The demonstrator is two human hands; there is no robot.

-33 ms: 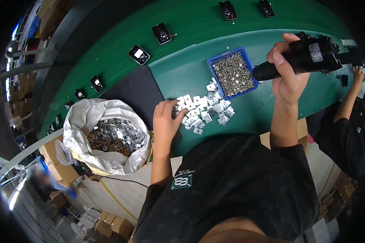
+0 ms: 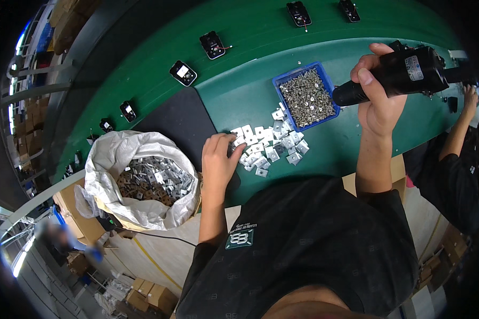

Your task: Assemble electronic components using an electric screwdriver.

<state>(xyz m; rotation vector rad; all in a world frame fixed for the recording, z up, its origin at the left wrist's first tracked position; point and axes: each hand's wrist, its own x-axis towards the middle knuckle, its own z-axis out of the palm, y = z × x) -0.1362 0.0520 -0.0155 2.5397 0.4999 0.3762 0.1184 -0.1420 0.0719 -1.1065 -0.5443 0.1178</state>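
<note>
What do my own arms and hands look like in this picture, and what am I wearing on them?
Your left hand and right hand are ungloved, with no watch or wristband showing. Both forearms are bare below short black fabric sleeves, part of a black fabric shirt with a green-and-white patch on its front.

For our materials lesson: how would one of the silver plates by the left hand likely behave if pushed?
A silver plate would probably slide rather than roll, being flat and squarish. Its metallic sheen suggests it should feel stiff. It may also nudge others, since many overlap.
</note>
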